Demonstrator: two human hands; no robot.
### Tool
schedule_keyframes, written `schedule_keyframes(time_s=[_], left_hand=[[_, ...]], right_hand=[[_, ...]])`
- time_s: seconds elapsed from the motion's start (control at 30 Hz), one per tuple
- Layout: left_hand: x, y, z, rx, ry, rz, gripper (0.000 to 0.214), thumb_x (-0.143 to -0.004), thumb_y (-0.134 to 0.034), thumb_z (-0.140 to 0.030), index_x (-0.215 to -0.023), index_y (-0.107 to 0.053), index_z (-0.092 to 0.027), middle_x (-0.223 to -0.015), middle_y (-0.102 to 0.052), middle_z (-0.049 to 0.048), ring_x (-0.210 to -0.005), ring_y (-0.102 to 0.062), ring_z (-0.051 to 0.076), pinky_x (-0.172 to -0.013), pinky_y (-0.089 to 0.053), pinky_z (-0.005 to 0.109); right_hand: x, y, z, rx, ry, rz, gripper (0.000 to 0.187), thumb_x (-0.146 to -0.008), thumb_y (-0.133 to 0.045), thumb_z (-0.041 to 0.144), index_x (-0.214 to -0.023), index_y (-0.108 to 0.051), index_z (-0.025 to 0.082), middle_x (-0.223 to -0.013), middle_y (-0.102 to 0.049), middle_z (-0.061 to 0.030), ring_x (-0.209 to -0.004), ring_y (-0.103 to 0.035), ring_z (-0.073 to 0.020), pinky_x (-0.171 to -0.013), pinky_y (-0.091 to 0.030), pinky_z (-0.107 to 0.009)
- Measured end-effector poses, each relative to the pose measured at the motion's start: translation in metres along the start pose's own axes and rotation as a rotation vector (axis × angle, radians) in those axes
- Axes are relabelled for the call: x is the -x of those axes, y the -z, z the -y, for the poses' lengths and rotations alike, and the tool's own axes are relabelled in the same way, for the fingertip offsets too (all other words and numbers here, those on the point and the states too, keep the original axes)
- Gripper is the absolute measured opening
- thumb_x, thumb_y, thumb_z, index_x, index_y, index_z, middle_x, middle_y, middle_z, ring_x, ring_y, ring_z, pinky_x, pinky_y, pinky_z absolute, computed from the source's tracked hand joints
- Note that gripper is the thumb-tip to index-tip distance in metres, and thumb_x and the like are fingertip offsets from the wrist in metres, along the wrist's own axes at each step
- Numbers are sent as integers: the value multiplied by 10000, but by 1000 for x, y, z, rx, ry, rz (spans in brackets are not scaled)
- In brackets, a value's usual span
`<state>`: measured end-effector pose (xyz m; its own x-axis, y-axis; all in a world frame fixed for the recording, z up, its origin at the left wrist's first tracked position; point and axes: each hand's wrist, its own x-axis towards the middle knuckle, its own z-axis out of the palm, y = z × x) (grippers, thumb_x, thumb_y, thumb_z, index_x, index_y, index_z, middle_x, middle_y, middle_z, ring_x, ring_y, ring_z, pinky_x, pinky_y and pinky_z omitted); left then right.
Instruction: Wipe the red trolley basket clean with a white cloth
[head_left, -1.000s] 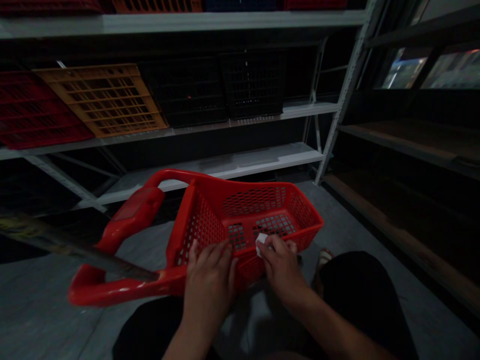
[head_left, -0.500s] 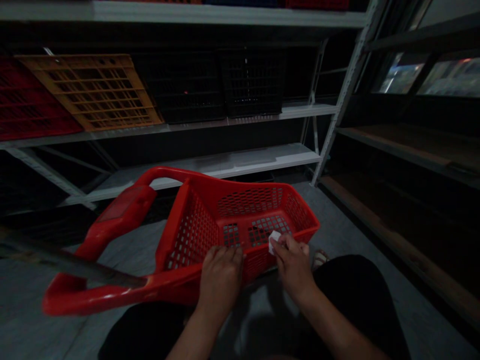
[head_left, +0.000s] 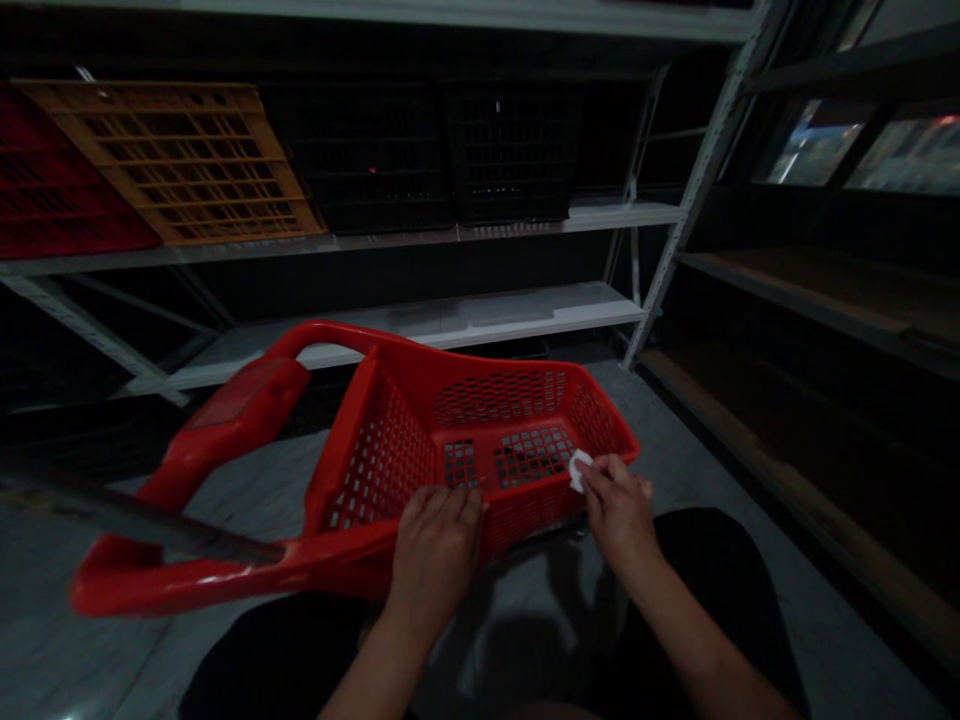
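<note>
Red plastic shopping basket [head_left: 379, 460] sits low in the middle of the view, its long handle [head_left: 240, 400] reaching toward the lower left and its near rim just in front of the person's legs. Whether it rests on the grey concrete floor [head_left: 75, 630] cannot be told. The left hand [head_left: 435, 560] lies over the near rim, its grip closed around the red plastic, fingers curled on the inner side. The right hand [head_left: 619, 510] is at the rim's right end, its grip a tight pinch on a small white scrap [head_left: 578, 470], tissue or paper, which pokes out just above the fingertips. Nothing else can be made out inside the basket, and the scrap is not yet out of the fingers, so the handling looks under way rather than finished. A long dark rod [head_left: 127, 515] crosses the lower left. White steel shelving [head_left: 697, 190] fills the upper frame, carrying an orange crate [head_left: 169, 160] and black crates [head_left: 510, 150].
</note>
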<state>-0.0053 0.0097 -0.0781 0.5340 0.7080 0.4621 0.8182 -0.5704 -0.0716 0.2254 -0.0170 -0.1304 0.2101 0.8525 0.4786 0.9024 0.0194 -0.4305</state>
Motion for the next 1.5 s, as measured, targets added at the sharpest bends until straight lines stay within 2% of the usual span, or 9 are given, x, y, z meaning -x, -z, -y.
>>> schedule_keyframes(time_s=[0.27, 0.53, 0.6, 0.93, 1.0, 1.2, 1.27, 1.37, 1.5], left_hand=[[1, -1, 1, -23, -23, -2, 210, -817, -483, -133, -959, -633, -172, -846, -679, 30, -816, -587, 200, -865, -352, 382], [0, -5, 6, -6, -56, -63, 199, -842, -462, -159, -925, -640, -188, -790, -673, 14, -764, -586, 180, -849, -356, 371], [-1, -6, 7, 2, -66, -67, 210, -837, -457, -148, -938, -638, -183, -792, -671, 18, -763, -584, 182, -843, -357, 371], [1, -9, 17, 13, -116, -98, 239, -837, -432, -133, -961, -633, -168, -853, -684, 24, -799, -581, 194, -863, -340, 387], [1, -10, 20, 14, -131, -115, 249, -853, -410, -144, -954, -636, -171, -853, -686, 24, -798, -584, 191, -860, -342, 382], [2, -12, 24, 19, -155, -165, 270, -877, -378, -161, -931, -642, -154, -830, -689, 29, -784, -588, 186, -856, -352, 373], [2, -13, 26, 13, -151, -152, 252, -865, -399, -158, -931, -643, -153, -839, -689, 31, -783, -588, 190, -853, -354, 380], [1, -13, 27, -9, -138, -130, 233, -853, -421, -160, -919, -645, -161, -829, -689, 32, -776, -589, 193, -841, -356, 382], [1, -11, 29, -20, -140, -136, 230, -852, -421, -164, -912, -644, -166, -816, -690, 33, -778, -589, 192, -833, -357, 375]], right_hand=[[8, -11, 51, -117, 144, 97, 338, -834, -463, 112, -1127, -592, 220, -986, -540, -62, -863, -499, -176, -764, -299, -329], [2, -6, -12, -37, 53, -34, 333, -800, -501, 126, -1055, -643, 287, -1031, -523, -44, -869, -539, -175, -743, -297, -329], [0, -5, -18, -25, 59, -52, 341, -791, -508, 126, -1055, -644, 295, -1065, -528, -43, -864, -547, -176, -739, -298, -329], [-2, -11, 56, -148, 170, 93, 363, -801, -476, 58, -1099, -604, 220, -1133, -571, -87, -1023, -512, -210, -810, -297, -364], [-2, -10, 51, -154, 170, 89, 373, -803, -469, 48, -1096, -605, 234, -1130, -581, -71, -1015, -518, -202, -811, -291, -362], [-5, 0, -10, -37, 47, -62, 380, -768, -500, 36, -1058, -637, 239, -1058, -624, -50, -933, -549, -203, -779, -276, -356], [-6, 2, -19, -23, 41, -74, 378, -767, -504, 38, -1055, -639, 242, -1042, -644, -36, -901, -554, -200, -768, -270, -355], [-6, 0, -10, -72, 91, -70, 367, -769, -501, 45, -1053, -638, 232, -1050, -661, -30, -883, -557, -196, -753, -268, -347], [-2, -10, 27, -186, 200, -32, 360, -799, -470, 66, -1084, -619, 228, -1081, -665, -28, -875, -560, -184, -762, -268, -340]])
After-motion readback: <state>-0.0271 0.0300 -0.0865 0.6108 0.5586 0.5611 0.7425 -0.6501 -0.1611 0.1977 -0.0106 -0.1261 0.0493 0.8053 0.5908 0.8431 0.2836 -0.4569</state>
